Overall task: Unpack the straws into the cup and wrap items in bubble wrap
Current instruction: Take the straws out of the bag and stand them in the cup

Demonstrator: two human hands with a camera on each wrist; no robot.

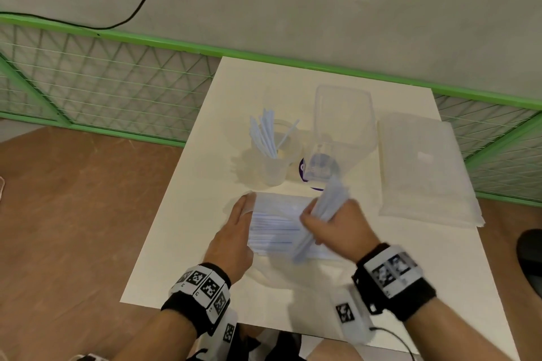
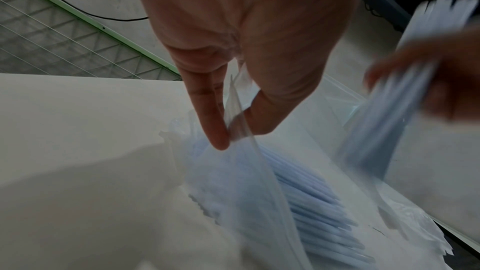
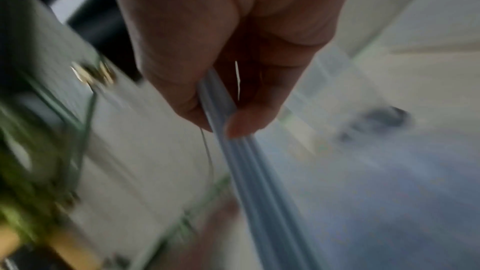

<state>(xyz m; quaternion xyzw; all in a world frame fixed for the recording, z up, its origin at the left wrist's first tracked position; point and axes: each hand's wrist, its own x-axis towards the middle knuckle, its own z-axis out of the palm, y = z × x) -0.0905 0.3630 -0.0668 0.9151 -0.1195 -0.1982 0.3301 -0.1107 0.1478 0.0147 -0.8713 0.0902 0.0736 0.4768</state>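
Observation:
A clear bag of pale blue straws (image 1: 275, 228) lies on the white table (image 1: 181, 243) near me. My left hand (image 1: 234, 231) pinches the bag's open plastic edge (image 2: 236, 122) between thumb and forefinger. My right hand (image 1: 337, 228) grips a bundle of straws (image 1: 325, 214) (image 3: 249, 171) lifted out of the bag, blurred by motion. Behind the bag stands a clear plastic cup (image 1: 278, 161) with several straws leaning in it.
A clear glass (image 1: 319, 161) on a purple label stands right of the cup. A clear plastic box (image 1: 344, 117) sits behind it. A folded stack of bubble wrap (image 1: 425, 173) lies at the right. A green mesh fence (image 1: 102, 82) runs behind the table.

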